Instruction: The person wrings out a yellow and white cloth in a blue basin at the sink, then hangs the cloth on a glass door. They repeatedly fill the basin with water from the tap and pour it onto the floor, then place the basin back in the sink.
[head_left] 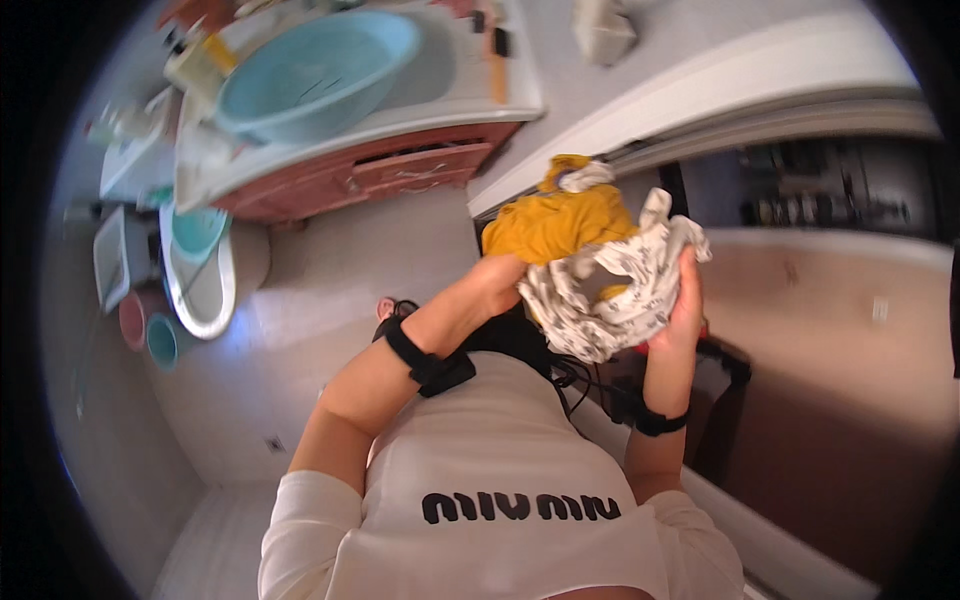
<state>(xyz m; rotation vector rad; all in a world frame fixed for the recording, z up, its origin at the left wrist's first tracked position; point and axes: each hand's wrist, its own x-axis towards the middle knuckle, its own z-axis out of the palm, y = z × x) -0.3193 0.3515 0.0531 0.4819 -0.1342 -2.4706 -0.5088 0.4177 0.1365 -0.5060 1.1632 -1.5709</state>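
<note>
In front of my body I hold up a bunched white cloth garment with small dark print (620,305), its folds forming a ring with an opening in the middle. A mustard-yellow garment (560,222) hangs against its upper left side; I cannot tell whether the two are joined. My left hand (500,284) grips where the yellow and the white fabric meet, its fingers mostly hidden by the cloth. At the right edge of the white garment, my right hand (684,315) is closed on the fabric, with fingers pointing upward.
A blue basin (320,75) stands on a white counter over a reddish wooden cabinet (400,175). Left on the floor are a white tub (215,295), a teal basin (198,232) and small buckets (162,340). A doorway edge (790,108) runs along the right, with a dark bag-like object (700,400) below my hands.
</note>
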